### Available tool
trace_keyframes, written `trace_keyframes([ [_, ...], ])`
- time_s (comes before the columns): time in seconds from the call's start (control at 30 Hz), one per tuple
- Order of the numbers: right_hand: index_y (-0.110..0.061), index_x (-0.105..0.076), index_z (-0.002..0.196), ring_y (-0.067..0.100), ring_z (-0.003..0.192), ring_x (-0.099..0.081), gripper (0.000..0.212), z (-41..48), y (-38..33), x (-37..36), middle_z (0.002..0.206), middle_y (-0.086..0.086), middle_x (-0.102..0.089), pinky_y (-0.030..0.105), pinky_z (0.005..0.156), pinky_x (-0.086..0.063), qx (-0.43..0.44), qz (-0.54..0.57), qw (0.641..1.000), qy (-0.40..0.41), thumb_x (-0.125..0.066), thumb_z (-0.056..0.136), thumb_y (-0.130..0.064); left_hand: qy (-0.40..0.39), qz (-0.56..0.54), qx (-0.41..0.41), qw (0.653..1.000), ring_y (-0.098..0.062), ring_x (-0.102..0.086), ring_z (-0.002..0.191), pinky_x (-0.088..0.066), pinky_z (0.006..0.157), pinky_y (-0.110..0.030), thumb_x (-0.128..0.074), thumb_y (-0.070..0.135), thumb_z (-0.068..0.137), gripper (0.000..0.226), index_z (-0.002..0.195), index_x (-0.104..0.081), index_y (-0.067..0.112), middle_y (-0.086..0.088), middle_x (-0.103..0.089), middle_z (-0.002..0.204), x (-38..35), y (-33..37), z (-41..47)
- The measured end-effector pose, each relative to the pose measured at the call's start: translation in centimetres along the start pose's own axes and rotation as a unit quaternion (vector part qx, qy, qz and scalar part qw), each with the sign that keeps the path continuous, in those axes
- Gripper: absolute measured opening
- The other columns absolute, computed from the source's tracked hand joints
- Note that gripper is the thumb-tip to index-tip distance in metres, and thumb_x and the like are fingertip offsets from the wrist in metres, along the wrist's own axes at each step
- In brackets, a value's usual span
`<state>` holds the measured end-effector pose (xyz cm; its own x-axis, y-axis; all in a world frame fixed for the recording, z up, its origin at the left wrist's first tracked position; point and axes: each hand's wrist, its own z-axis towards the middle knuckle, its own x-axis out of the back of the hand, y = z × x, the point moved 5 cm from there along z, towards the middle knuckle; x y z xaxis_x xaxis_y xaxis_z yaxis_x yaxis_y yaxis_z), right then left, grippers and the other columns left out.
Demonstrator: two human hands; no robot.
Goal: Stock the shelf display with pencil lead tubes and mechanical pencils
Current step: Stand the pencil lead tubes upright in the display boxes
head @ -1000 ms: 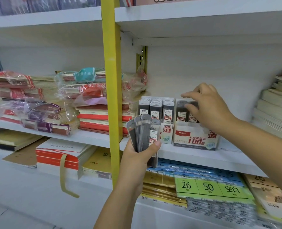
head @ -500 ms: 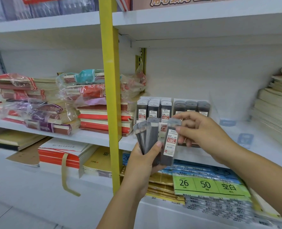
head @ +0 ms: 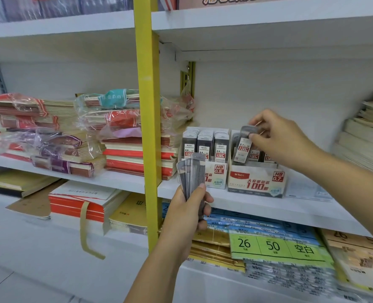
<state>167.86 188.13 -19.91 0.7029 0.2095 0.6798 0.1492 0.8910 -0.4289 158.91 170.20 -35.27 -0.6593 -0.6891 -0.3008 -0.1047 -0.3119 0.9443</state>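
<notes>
Right hand (head: 277, 136) pinches one lead tube (head: 244, 142) by its grey cap. The tube is tilted, with its lower end at the front-left row of the HB 0.7 box (head: 255, 183). That box sits at the shelf's (head: 268, 207) front edge, just right of the HB 0.5 box (head: 217, 176). I can't tell whether the two boxes touch. Left hand (head: 187, 215) grips a fanned bundle of tubes (head: 192, 173), held in front of the 0.5 box.

To do it well:
- The held tube's label reads 0.7, so the box is right.
- Bring the tube upright before lowering it, label facing front like the others in the row.
- Push straight down and release only once the base seats. The box looks light, and a slanted push could slide it back.
- Hold the bundle firmly; a fanned grip looks easy to spill.

Around:
- The yellow upright (head: 147, 127) stands just left of the boxes, with bagged notebook stacks (head: 124, 127) beyond it.
- A paper stack (head: 365, 138) sits at the shelf's right end, well apart.
- Green-labelled packs (head: 275, 248) lie on the shelf below.
- No mechanical pencils in view.

In the way: your right wrist hides the 0.7 box's right-hand rows, and the bundle covers part of the 0.5 box front. Nothing blocks the slot itself.
</notes>
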Motion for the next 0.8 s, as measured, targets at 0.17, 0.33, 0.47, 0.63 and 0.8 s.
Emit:
trace_keyframes([
  [0.17,-0.030,-0.053,0.099,0.002,0.081,-0.055,0.015,0.6,0.6,-2.6,0.097,-0.010,-0.058,0.023,0.065,-0.046,0.017,-0.081,0.996,-0.040,-0.060,0.092,-0.019,0.001,0.001,-0.006,1.000,-0.005,-0.056,0.059,-0.040,0.047,-0.021,-0.059,0.032,0.099,0.014,0.111,-0.062,0.026,0.006,-0.068,0.076,0.0,0.1,0.0],
  [0.33,-0.027,-0.062,0.113,0.011,0.083,-0.047,0.023,1.1,0.6,-2.5,0.099,-0.007,-0.044,0.029,0.063,-0.038,0.067,-0.221,0.973,0.027,-0.062,0.090,-0.030,-0.014,0.001,-0.009,1.000,-0.006,-0.060,0.062,-0.045,0.048,-0.022,-0.060,0.033,0.099,0.018,0.114,-0.062,0.024,0.003,-0.070,0.079,0.1,0.2,0.0],
  [0.47,-0.026,-0.060,0.128,0.011,0.085,-0.042,0.037,0.5,0.4,-2.3,0.098,-0.006,-0.040,0.028,0.064,-0.037,0.074,-0.266,0.960,0.033,-0.061,0.092,-0.033,-0.025,0.007,-0.010,1.000,-0.007,-0.064,0.065,-0.047,0.048,-0.023,-0.061,0.032,0.099,0.018,0.115,-0.062,0.024,0.002,-0.074,0.083,-0.1,0.2,-0.1],
  [0.63,-0.033,-0.067,0.109,0.000,0.077,-0.055,0.022,-2.9,-1.9,-1.6,0.091,-0.016,-0.059,0.018,0.068,-0.045,0.085,-0.048,0.994,0.052,-0.052,0.092,-0.034,-0.049,0.018,-0.014,0.999,-0.007,-0.061,0.063,-0.043,0.047,-0.022,-0.064,0.034,0.096,0.019,0.113,-0.062,0.025,0.002,-0.075,0.087,-0.5,0.5,-0.4],
  [0.8,-0.038,-0.061,0.113,0.007,0.071,-0.065,0.023,-5.9,-3.7,-4.5,0.090,-0.011,-0.068,0.020,0.063,-0.054,0.021,0.169,0.978,-0.124,-0.063,0.091,-0.034,-0.084,0.034,-0.028,0.996,-0.007,-0.053,0.061,-0.039,0.046,-0.018,-0.068,0.044,0.085,0.029,0.107,-0.064,0.026,0.001,-0.074,0.089,-1.2,0.6,-0.9],
])
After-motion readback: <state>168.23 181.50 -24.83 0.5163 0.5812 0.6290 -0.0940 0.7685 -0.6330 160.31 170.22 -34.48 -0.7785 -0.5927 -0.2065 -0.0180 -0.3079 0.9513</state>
